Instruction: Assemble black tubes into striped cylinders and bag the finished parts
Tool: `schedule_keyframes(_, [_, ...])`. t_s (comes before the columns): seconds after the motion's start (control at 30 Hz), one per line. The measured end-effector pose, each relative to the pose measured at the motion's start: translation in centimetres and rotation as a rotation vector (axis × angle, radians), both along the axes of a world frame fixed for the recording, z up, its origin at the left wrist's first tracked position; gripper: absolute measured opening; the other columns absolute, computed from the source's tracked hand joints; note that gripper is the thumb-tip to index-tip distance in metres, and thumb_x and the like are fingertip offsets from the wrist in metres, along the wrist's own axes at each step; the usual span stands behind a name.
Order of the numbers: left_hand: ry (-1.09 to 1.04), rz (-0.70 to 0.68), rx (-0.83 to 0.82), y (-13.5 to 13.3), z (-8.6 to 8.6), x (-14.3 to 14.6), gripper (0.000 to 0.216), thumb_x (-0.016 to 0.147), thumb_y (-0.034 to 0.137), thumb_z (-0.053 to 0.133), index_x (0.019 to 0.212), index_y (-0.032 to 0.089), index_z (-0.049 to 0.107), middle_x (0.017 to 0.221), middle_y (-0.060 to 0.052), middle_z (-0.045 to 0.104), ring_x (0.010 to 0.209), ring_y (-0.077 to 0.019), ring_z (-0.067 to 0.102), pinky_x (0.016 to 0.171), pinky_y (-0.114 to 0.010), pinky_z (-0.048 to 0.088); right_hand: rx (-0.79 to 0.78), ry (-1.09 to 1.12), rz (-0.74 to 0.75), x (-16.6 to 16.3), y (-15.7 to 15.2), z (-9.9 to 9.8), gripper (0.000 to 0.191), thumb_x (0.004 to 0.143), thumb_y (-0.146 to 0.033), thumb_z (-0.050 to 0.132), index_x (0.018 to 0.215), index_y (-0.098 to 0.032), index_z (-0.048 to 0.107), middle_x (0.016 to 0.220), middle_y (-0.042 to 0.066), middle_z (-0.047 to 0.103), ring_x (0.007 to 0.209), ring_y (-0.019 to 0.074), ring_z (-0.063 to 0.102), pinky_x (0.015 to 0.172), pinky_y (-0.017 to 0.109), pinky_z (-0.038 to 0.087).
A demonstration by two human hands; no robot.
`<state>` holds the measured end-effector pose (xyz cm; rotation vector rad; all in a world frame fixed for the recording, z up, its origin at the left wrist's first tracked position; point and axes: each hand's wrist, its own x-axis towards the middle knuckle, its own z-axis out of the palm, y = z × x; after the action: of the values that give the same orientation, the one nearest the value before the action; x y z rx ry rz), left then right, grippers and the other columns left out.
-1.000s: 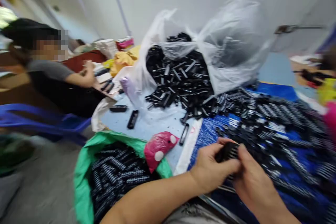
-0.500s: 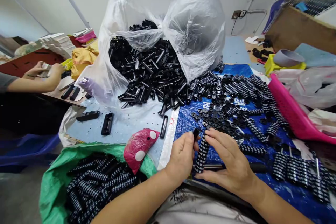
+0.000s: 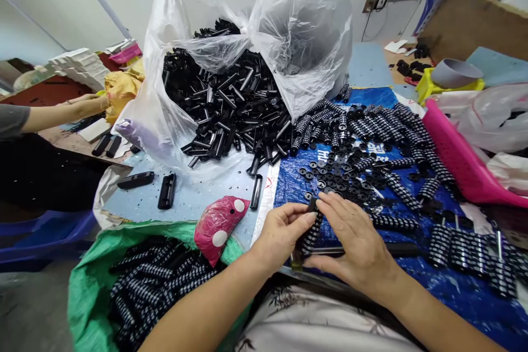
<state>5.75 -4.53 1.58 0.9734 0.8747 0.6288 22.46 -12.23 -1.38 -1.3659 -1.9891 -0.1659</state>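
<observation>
My left hand [image 3: 280, 234] is closed with thumb and fingers at the upper end of a black-and-white patterned roller [image 3: 312, 236]. A small black piece [image 3: 312, 204] shows at that end. My right hand [image 3: 357, 236] spans the roller, fingertips at its top and thumb near its bottom. The roller stands tilted between both hands, partly hidden by the fingers. Behind it a dark rod with a shiny section [image 3: 402, 249] lies across the blue sheet [image 3: 289, 192]. Small black round caps [image 3: 338, 173] are scattered just beyond my fingers.
A clear plastic bag [image 3: 305, 27] spills black glossy casings [image 3: 231, 104]. Patterned rollers fill a green sack [image 3: 86, 280] at left and lie piled at right [image 3: 383, 132]. A pink pouch [image 3: 218, 225] sits at the sack's rim. A pink basket [image 3: 457, 165] stands right. A co-worker's arm [image 3: 61, 114] reaches in.
My left thumb and fingers have closed in on the roller's top, and the black piece now sits against that end. The co-worker's arm has stretched right toward the yellow bag.
</observation>
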Motion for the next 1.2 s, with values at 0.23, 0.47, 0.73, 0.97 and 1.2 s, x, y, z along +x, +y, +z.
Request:
schedule_keyframes(0.23, [0.574,-0.106,0.639,2.8,-1.0,-4.4,0.020,0.087,0.033,0.066,0.099,0.018,0.073,0.094,-0.007,0.072,0.087,-0.0209,0.063,0.081,-0.033,0.046,-0.182,-0.039,0.035,2.9,-3.2,-2.8,0.019,0.098,-0.029,0.057,0.113,-0.021,0.066,0.099,0.006,0.072,0.087,0.0200,0.069,0.080,0.035,0.055])
schedule_keyframes(0.47, [0.743,-0.421,0.480,4.7,-0.8,-5.1,0.027,0.069,0.040,0.083,0.079,0.018,0.070,0.063,0.004,0.054,0.059,-0.0135,0.048,0.054,-0.025,0.031,-0.053,0.190,-0.111,2.2,-1.5,-0.8,0.025,0.097,-0.018,0.054,0.119,-0.025,0.062,0.095,0.004,0.070,0.078,0.0182,0.069,0.075,0.030,0.055])
schedule_keyframes(0.73, [0.638,-0.416,0.439,5.7,-2.1,-4.8,0.027,0.061,0.032,0.086,0.071,0.017,0.065,0.061,0.005,0.051,0.058,-0.0118,0.043,0.055,-0.024,0.030,-0.059,0.033,0.013,0.0,0.1,1.0,0.024,0.097,-0.017,0.054,0.120,-0.021,0.061,0.088,0.004,0.071,0.073,0.0177,0.069,0.070,0.030,0.054])
schedule_keyframes(0.97, [0.704,-0.457,0.463,6.0,-2.3,-4.2,0.036,0.058,0.039,0.088,0.070,0.019,0.061,0.060,0.006,0.050,0.058,-0.0121,0.044,0.054,-0.025,0.029,-0.116,0.014,0.232,-1.4,-0.7,0.2,0.019,0.097,-0.020,0.055,0.114,-0.020,0.065,0.075,0.002,0.067,0.064,0.0153,0.064,0.061,0.027,0.053])
schedule_keyframes(1.2, [0.713,-0.589,0.522,6.4,2.9,-7.8,0.017,0.061,0.023,0.080,0.071,0.020,0.067,0.062,0.004,0.055,0.056,-0.0121,0.045,0.049,-0.024,0.028,-0.218,0.044,0.299,1.7,-1.7,-0.7,0.017,0.096,-0.023,0.060,0.109,-0.020,0.070,0.085,0.004,0.071,0.071,0.0147,0.066,0.067,0.027,0.055])
